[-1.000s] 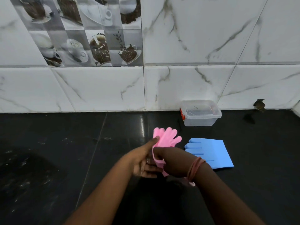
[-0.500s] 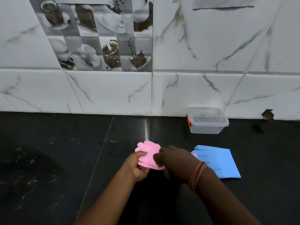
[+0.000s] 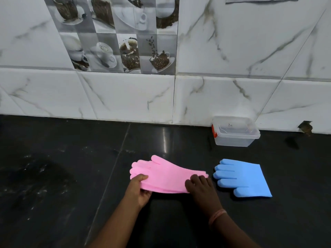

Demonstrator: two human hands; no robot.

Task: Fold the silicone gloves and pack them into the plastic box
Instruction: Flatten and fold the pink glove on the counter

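Pink glove (image 3: pixel 166 174) cuff corner under right hand (image 3: pixel 201 187); box (image 3: pixel 235 131) marking illegible.

Both hands, left hand (image 3: pixel 138 187) and right hand (image 3: pixel 201 187), hold the pink gloves (image 3: pixel 166 176) beside blue gloves (image 3: pixel 243 178).
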